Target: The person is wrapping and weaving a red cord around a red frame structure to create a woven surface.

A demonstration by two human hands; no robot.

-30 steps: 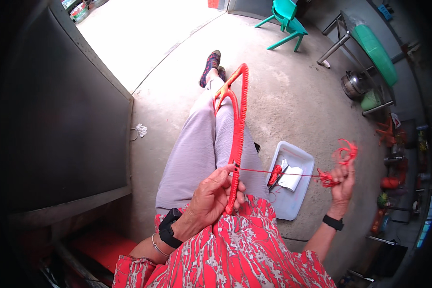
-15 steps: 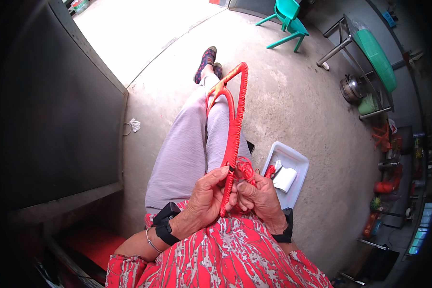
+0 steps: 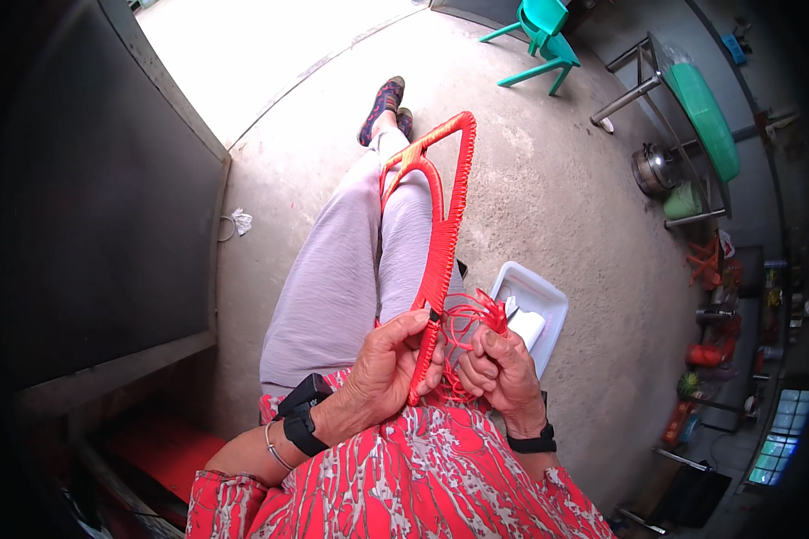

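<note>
Light: daylight, brightest at the top, where the concrete floor (image 3: 270, 54) is washed out to white.
Shade: the dark wall (image 3: 81, 225) on the left and the lower corners are dim.
Shadows: soft.
Focus: sharp in the middle.
Edges: straight lines bend; black rim at the corners.

I see a red top (image 3: 404, 485) patterned grey-white, pale lilac trousers (image 3: 342, 269), dark patterned shoes (image 3: 385, 101). Behind the fingers: black wrist devices (image 3: 301, 415) on both wrists, thin silver bangle (image 3: 272, 446) on the left.
</note>
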